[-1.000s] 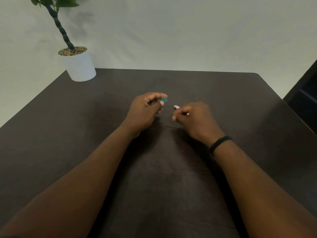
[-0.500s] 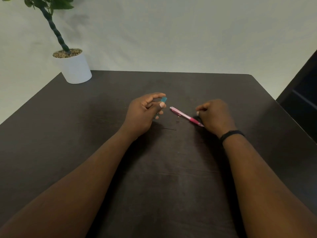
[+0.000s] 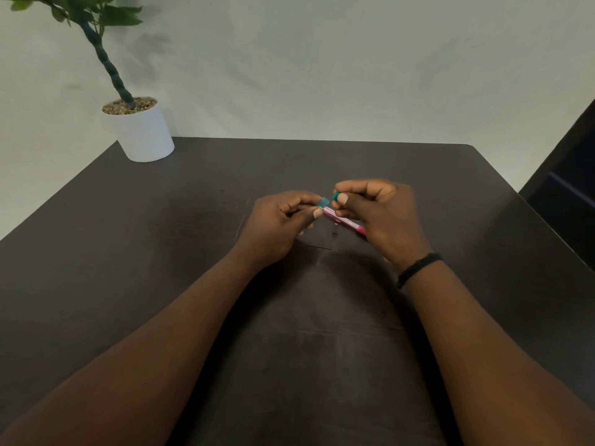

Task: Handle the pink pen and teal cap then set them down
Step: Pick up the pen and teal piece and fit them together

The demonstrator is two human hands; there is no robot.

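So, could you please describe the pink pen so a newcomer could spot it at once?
Start at the dark table, where the two hands meet mid-table. The pink pen lies slanted on the tabletop beneath the right hand. It is the only pink thing; the small pieces pinched above it are teal.

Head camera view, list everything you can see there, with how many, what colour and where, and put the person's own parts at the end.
table: one, dark brown, fills the lower view.
plant pot: one, white, far left corner of the table, pebbles on top.
plant: one, green leaves on a twisted stem, rising from the pot.
pink pen: one, pink, lying on the table between the hands.
teal cap: one, teal, pinched in the left hand's fingers.
small teal piece: one, teal, at the right hand's fingertips; what it is, cannot tell.
wristband: one, black, on the right wrist.
left hand: one, centre, holding the cap.
right hand: one, right of centre, above the pen.
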